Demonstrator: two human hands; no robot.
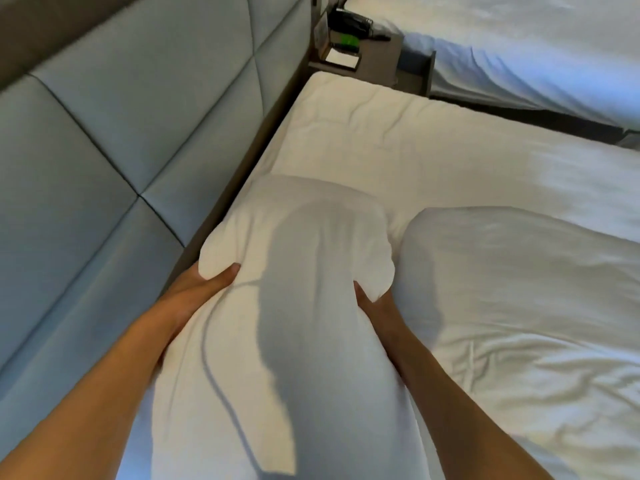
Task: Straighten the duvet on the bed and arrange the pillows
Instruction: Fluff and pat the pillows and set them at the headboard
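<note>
The white pillow sits lengthwise between the two hands, its far end pointing up the bed toward the bare mattress top. The left hand is closed on its far left corner, thumb pressed across the fabric; the right hand pinches the opposite corner, fingers curled into the bulge. Just beyond the right hand, touching the held pillow, lies a second pillow on the rumpled duvet. To the left of the left hand runs the padded headboard; far ahead stand a nightstand and another bed.

To do this step well, I judge the pillow should be turned square to the headboard and set down flat beside it, with both corners released evenly so the filling does not bunch.

The near end of the pillow is cut off below, and a shadow falls across its middle. Items on the nightstand are too small to identify.
</note>
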